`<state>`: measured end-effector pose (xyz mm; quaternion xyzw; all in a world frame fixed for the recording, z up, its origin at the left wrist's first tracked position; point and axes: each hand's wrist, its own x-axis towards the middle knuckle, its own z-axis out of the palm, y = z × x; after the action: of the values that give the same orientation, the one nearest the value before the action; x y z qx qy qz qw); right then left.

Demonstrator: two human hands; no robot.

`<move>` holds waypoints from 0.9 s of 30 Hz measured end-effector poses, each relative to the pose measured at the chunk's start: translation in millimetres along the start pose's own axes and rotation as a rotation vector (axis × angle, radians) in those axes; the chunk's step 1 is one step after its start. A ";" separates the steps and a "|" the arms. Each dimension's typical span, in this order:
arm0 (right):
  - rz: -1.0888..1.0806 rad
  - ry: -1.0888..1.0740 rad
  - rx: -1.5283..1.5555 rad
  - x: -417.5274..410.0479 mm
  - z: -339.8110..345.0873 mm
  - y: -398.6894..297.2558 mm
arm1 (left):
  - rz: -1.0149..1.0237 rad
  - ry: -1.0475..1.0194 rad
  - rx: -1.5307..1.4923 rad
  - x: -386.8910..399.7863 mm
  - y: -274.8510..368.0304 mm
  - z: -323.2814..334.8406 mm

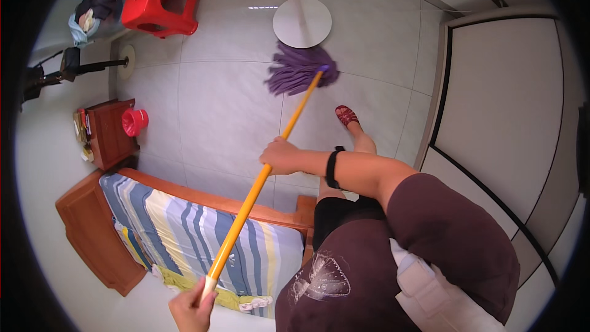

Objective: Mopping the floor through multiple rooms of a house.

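Observation:
A string mop slants across the view, its yellow pole (242, 219) running from the lower left up to a purple mop head (302, 70). The strands lie spread on the tiles, against the front of the round white base (303, 20) of a pedestal fan. My right hand (282, 157) is wrapped around the pole's middle, palm side hidden. At the pole's pale upper end my left hand (193, 306) has its grip, partly cut off by the lower picture edge.
A wooden bed (198, 226) with a striped sheet lies to the left below the pole. Farther left are a wooden nightstand (110, 133) and a red bin (135, 122). A red plastic stool (161, 9) stands upper left. White cabinet doors (502, 97) line the right.

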<state>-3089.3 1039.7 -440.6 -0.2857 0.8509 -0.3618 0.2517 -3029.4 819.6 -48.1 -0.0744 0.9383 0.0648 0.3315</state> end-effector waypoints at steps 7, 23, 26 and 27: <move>0.357 0.138 -0.099 -105.7 -49.6 126.0 | 0.334 0.020 0.006 90.0 111.2 51.2; -0.228 0.106 0.058 -0.8 -114.8 -55.2 | 0.126 0.244 0.048 -91.8 27.6 -42.1; -0.205 0.024 -0.068 44.4 -53.0 5.1 | 0.061 0.285 -0.123 -38.5 20.5 20.7; -0.188 -0.039 -0.118 53.0 -49.2 15.2 | 0.017 0.215 -0.168 -19.1 19.9 39.5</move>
<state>-3162.8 1036.2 -433.8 -0.3857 0.8351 -0.3276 0.2158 -2994.2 847.8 -65.1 -0.1005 0.9603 0.1377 0.2210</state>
